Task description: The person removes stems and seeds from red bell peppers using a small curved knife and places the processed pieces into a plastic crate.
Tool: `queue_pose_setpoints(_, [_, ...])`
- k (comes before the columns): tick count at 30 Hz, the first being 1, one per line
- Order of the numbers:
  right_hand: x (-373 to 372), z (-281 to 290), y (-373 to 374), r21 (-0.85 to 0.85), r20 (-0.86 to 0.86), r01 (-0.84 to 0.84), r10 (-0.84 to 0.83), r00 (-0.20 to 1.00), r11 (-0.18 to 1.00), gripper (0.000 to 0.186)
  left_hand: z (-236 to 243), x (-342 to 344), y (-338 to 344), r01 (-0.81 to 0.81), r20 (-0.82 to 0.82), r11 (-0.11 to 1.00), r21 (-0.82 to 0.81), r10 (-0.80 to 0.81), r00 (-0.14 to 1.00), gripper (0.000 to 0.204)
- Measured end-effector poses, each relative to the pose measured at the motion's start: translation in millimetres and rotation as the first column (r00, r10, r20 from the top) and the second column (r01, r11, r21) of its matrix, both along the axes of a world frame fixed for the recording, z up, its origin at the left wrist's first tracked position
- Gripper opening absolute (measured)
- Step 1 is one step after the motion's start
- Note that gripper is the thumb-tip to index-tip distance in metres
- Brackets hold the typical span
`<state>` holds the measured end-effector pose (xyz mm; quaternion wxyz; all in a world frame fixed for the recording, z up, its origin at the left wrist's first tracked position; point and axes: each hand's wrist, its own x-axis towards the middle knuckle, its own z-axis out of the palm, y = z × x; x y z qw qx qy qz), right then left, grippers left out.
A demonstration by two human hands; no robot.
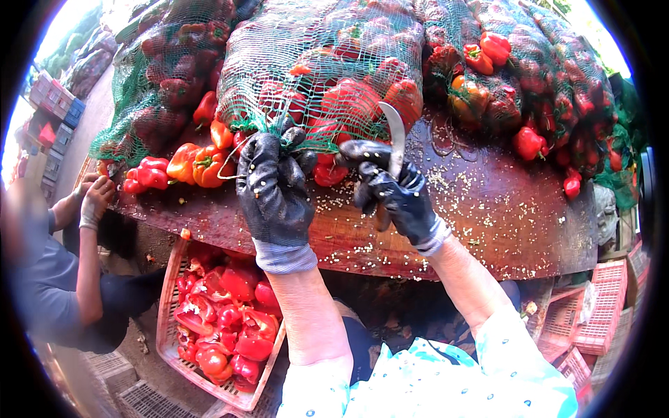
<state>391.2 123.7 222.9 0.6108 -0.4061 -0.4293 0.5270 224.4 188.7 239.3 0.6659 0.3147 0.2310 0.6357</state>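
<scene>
My left hand (273, 191), in a black-coated glove, is closed on the gathered lower edge of a green mesh bag (320, 63) full of red peppers. A pale cord loops out beside that hand. My right hand (401, 198), gloved alike, grips a small curved knife (396, 132), its blade pointing up just in front of the bag. The index finger of this hand stretches left toward the netting. Orange-red peppers (208, 167) lie on the wooden table (446, 230) left of my left hand. A red pepper (329, 173) sits between my two hands, against the bag.
More filled mesh bags (502, 83) stand along the table's far side. Pale seeds are scattered over the wood. Below the near edge is a crate (167, 306) of cut red peppers. A co-worker's hands (94, 198) are at the left. Empty red crates (601, 306) stack at right.
</scene>
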Motion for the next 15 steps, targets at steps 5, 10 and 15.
queue_pose_setpoints(5, [-10.1, -39.4, 32.4, 0.155, 0.348, 0.051, -0.102, 0.932, 0.987, 0.037, -11.2, 0.0, 1.5, -0.026, -0.280, 0.981, 0.194, 0.081, 0.957, 0.031])
queue_pose_setpoints(10, [-2.6, -35.2, 44.6, 0.386, 0.771, -0.003, -0.321, 0.550, 0.923, 0.020, -19.4, -6.8, 10.0, 0.123, 0.051, 0.992, 0.020, -0.124, 0.991, 0.030])
queue_pose_setpoints(15, [58.7, -29.9, 25.9, 0.196, 0.853, -0.171, -0.081, 0.516, 0.966, 0.013, -63.1, 7.8, 24.1, 0.127, -0.512, 0.991, -0.034, -0.127, 0.850, 0.024])
